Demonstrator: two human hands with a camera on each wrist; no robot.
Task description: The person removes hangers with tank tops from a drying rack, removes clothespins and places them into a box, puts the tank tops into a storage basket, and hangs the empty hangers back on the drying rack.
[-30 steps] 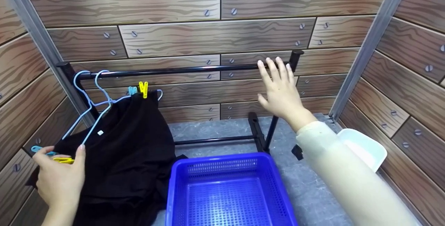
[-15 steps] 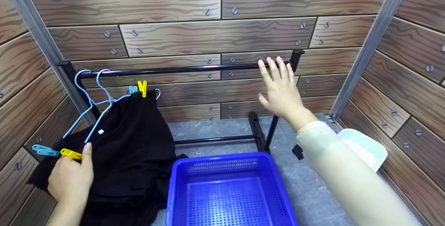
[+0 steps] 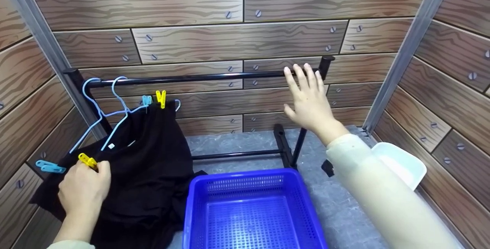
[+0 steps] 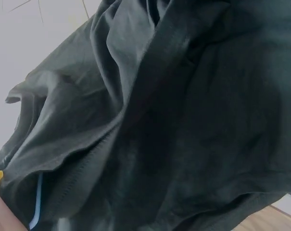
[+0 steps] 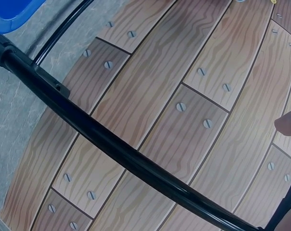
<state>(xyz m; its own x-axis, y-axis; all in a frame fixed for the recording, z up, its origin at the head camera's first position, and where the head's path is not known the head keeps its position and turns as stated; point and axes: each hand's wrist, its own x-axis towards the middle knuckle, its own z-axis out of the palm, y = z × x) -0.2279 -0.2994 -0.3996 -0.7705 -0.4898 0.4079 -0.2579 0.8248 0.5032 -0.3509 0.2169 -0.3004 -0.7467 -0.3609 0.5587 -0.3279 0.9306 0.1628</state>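
Left hand [image 3: 84, 187] gripped the black garment [image 3: 153, 157] beside a yellow clip [image 3: 87, 160], apparently for control; straight-fingered right hand [image 3: 311, 105] likely steadied the rail [image 3: 191, 77].

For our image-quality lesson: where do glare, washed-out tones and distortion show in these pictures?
Head view: glare on the floor of the blue basket; left wrist view: black garment hazy and greyish, upper-left corner washed out; right wrist view: black pole bowed, likely by the lens.

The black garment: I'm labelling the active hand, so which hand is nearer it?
Left: the left hand is at the black garment, gripping the lower yellow clip; the right hand is away to its right, near the black rail.
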